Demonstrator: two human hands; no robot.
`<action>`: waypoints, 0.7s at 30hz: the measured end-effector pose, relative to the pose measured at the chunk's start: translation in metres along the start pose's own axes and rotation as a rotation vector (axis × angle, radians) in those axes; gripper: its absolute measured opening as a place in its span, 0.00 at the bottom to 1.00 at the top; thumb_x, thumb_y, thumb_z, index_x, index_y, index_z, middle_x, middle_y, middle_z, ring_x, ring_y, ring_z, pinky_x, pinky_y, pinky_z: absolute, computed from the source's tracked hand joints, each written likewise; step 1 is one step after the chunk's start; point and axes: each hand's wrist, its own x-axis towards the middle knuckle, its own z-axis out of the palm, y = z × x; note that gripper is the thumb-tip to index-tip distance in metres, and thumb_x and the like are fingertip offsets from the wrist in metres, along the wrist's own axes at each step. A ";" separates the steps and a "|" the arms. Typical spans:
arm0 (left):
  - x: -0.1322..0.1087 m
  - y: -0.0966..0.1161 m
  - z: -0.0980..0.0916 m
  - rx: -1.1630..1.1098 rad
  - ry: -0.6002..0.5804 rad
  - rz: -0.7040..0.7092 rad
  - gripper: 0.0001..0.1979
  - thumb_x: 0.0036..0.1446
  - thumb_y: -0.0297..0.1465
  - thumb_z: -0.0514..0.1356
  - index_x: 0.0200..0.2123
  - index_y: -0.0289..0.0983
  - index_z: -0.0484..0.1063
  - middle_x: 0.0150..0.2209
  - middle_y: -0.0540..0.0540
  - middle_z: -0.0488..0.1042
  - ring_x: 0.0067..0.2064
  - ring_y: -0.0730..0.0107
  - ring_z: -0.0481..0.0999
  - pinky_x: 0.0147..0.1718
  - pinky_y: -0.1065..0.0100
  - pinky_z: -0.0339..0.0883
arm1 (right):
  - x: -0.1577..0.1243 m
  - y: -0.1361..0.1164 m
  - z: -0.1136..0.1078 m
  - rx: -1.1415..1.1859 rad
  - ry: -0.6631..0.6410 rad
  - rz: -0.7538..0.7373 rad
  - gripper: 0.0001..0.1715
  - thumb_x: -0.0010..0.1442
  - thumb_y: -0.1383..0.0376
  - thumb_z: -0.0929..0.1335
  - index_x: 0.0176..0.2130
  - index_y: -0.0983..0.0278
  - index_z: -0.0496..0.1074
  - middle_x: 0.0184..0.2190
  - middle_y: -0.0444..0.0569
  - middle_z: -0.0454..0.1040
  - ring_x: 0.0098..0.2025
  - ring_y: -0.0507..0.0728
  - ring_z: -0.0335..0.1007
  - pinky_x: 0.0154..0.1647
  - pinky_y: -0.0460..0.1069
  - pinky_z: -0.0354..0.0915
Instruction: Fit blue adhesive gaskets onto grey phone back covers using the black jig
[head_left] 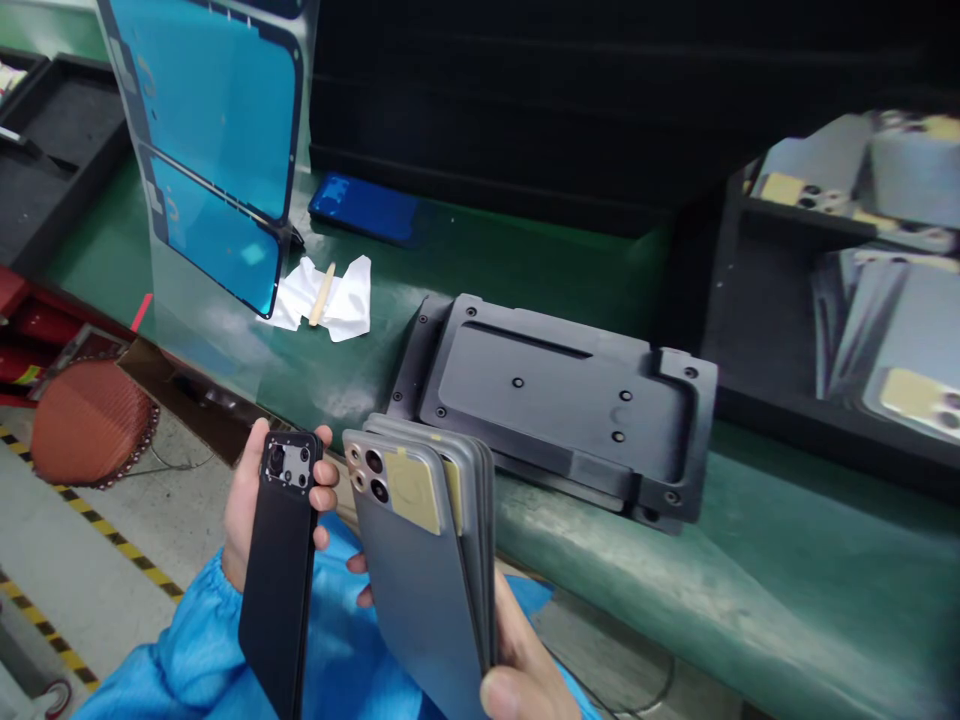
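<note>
Upright in my left hand (241, 500) is a black phone body (277, 580), its camera area bare at the top; the fingers wrap round its sides. My right hand (525, 640) grips a stack of grey phone back covers (420, 590) with camera holes and yellowish film patches near the top. The two held items are side by side and apart, in front of the bench edge. Just beyond the covers lies a black fixture (559, 400) with a phone-shaped recess, screws at its corners and nothing in the recess.
A sheet of blue adhesive film (217, 110) stands at the left. Near it are a white paper (352, 295) with a wooden stick (322, 295) and a blue-filmed flat piece (364, 208). Black trays (765, 260) of more covers (922, 330) stand at right. A reddish stool (94, 420) is below left.
</note>
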 end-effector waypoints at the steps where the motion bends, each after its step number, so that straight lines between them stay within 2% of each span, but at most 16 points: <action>1: 0.000 0.000 0.001 -0.003 0.004 -0.005 0.28 0.69 0.52 0.45 0.44 0.38 0.76 0.31 0.41 0.80 0.29 0.62 0.83 0.22 0.65 0.78 | -0.001 -0.001 0.001 0.001 0.022 0.008 0.44 0.44 0.46 0.80 0.58 0.53 0.72 0.54 0.56 0.75 0.51 0.71 0.76 0.48 0.63 0.73; 5: 0.002 -0.001 0.003 -0.051 0.005 -0.010 0.31 0.69 0.54 0.40 0.46 0.38 0.74 0.34 0.38 0.80 0.32 0.61 0.84 0.27 0.61 0.81 | -0.003 -0.004 0.006 -0.005 0.107 0.080 0.46 0.44 0.45 0.80 0.58 0.53 0.72 0.54 0.55 0.76 0.54 0.70 0.74 0.52 0.61 0.71; 11: 0.002 0.000 0.002 -0.108 -0.115 -0.039 0.35 0.69 0.54 0.37 0.50 0.35 0.72 0.38 0.35 0.81 0.37 0.57 0.85 0.33 0.57 0.82 | -0.001 -0.008 0.006 -0.030 0.049 0.092 0.45 0.46 0.44 0.80 0.59 0.53 0.71 0.54 0.55 0.76 0.48 0.67 0.78 0.46 0.57 0.72; 13: 0.001 0.000 0.000 -0.108 -0.150 -0.047 0.34 0.70 0.53 0.38 0.51 0.34 0.72 0.39 0.34 0.81 0.39 0.57 0.85 0.35 0.57 0.82 | 0.000 -0.008 0.006 -0.039 0.077 0.107 0.46 0.46 0.44 0.79 0.59 0.53 0.70 0.57 0.55 0.74 0.50 0.68 0.77 0.47 0.58 0.72; 15: 0.001 0.000 -0.001 -0.103 -0.174 -0.054 0.33 0.70 0.52 0.39 0.51 0.34 0.71 0.40 0.34 0.81 0.40 0.56 0.85 0.36 0.57 0.82 | 0.002 -0.007 0.006 -0.040 0.051 0.069 0.45 0.46 0.44 0.79 0.59 0.53 0.70 0.58 0.56 0.73 0.52 0.69 0.76 0.49 0.60 0.72; 18: 0.001 0.000 -0.001 -0.090 -0.167 -0.063 0.31 0.70 0.51 0.41 0.52 0.34 0.70 0.40 0.34 0.81 0.40 0.56 0.85 0.36 0.57 0.82 | 0.006 -0.004 0.005 -0.037 0.002 0.013 0.42 0.47 0.45 0.79 0.58 0.54 0.71 0.57 0.56 0.73 0.53 0.70 0.75 0.50 0.61 0.72; 21: 0.001 -0.001 0.001 -0.077 -0.116 -0.059 0.30 0.69 0.52 0.43 0.51 0.36 0.70 0.38 0.36 0.81 0.38 0.57 0.84 0.34 0.58 0.82 | 0.008 -0.002 0.005 -0.043 0.015 0.018 0.45 0.45 0.45 0.79 0.58 0.55 0.70 0.57 0.58 0.73 0.53 0.71 0.75 0.49 0.62 0.72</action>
